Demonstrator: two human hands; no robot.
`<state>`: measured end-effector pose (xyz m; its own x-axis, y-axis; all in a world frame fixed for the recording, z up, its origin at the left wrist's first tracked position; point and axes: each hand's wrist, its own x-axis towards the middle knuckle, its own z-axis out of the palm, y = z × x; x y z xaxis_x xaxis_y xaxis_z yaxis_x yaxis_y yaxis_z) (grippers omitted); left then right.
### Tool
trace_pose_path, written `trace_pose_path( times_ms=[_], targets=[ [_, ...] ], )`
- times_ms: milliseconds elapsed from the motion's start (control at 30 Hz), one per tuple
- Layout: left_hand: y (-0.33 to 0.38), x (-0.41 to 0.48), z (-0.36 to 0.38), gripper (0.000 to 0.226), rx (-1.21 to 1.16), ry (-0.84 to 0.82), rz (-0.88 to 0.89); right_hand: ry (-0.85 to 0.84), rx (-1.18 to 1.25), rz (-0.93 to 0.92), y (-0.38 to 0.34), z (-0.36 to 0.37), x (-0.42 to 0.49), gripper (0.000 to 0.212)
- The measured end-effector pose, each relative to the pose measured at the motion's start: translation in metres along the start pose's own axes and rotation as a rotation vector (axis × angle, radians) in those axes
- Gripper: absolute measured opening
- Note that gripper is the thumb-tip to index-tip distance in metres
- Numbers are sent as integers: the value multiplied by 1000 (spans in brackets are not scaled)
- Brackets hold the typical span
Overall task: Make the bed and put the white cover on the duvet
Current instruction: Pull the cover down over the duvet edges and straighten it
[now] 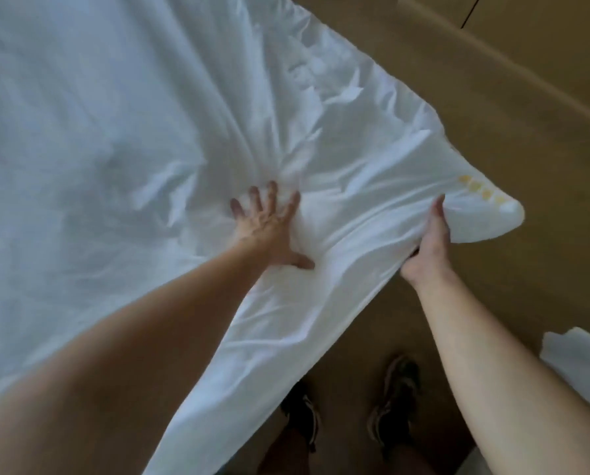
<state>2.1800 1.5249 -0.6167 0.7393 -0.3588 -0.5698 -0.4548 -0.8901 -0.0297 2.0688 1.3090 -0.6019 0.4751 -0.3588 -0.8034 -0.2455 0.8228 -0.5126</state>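
Observation:
The white duvet cover [122,138] lies spread and wrinkled over the bed, filling the left and middle of the view. Its near right corner [485,210] sticks out past the bed edge over the floor and bears a row of small yellow marks. My left hand [269,228] presses flat on the cover, fingers spread, with creases fanning out from it. My right hand [427,248] grips the cover's edge just beside that corner, thumb on top and fingers hidden underneath. Whether the duvet is inside the cover here I cannot tell.
A brown floor [526,138] runs along the right of the bed. My two feet in dark trainers [396,402] stand on it at the bed's edge. Another piece of white fabric [578,361] shows at the right edge.

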Motion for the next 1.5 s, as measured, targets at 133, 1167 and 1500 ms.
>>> trace_pose_path(
  times_ms=[133,1167,1500],
  targets=[
    [15,5,1,142,-47,-30,-123,-30,-379,-147,-17,15,13,49],
    [59,-28,56,75,-242,64,-272,388,-899,79,-24,4,53,89],
    [10,-67,76,119,-362,25,-518,-561,-2372,-634,63,66,43,106]
  ],
)
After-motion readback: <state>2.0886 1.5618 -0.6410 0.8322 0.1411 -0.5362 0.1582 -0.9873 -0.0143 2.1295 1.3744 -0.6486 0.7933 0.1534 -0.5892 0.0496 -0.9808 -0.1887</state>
